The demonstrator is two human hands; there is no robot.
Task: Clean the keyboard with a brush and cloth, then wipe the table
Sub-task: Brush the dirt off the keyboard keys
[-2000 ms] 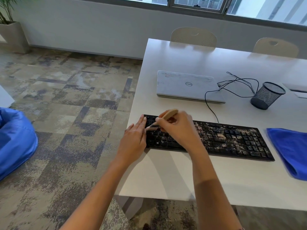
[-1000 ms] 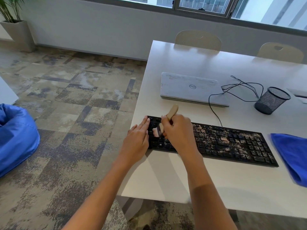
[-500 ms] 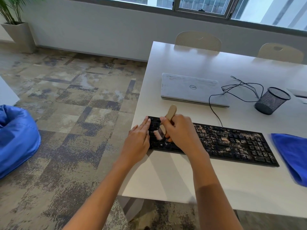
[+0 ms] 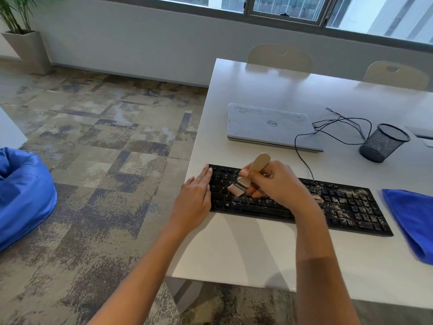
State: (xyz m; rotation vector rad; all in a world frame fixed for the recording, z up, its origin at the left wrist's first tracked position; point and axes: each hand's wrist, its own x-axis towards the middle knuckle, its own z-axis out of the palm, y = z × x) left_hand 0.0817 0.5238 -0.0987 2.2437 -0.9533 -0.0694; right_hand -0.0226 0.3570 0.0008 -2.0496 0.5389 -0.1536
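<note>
1. The keyboard [image 4: 339, 202] lay along the near left part of the worktop [image 4: 257, 254], with its left end close to the worktop's left edge. Pale crumbs [image 4: 344, 195] covered the keys on its right half, and the left keys looked mostly clean.
2. The brush [image 4: 244, 181] was tilted over the left keys, bristles down and wooden handle pointing up and away.
3. The right hand [image 4: 278, 184] gripped the brush, its fingers curled round the handle near the metal band. The left hand [image 4: 195, 195] lay flat on the keyboard's left end with straight fingers, holding nothing. It seemed to steady the keyboard.
4. The blue cloth [image 4: 410, 219] lay on the worktop just right of the keyboard, untouched. I judged that the brushing was far from finished.
5. A strong stroke to the left could throw crumbs over the near edge onto the carpet, because the keyboard ended so near it. A stroke to the far side could send them toward the closed laptop [image 4: 269, 125]. Heavy pressure could push crumbs down between the keys.
6. The right hand covered the middle keys, so their state could not be told. Whether the bristles really touched the keys was hard to make out. The right border cut off the cloth. The keyboard's cable [image 4: 302, 158] ran into a tangle near the mesh cup [image 4: 383, 143], and its end was not visible.
</note>
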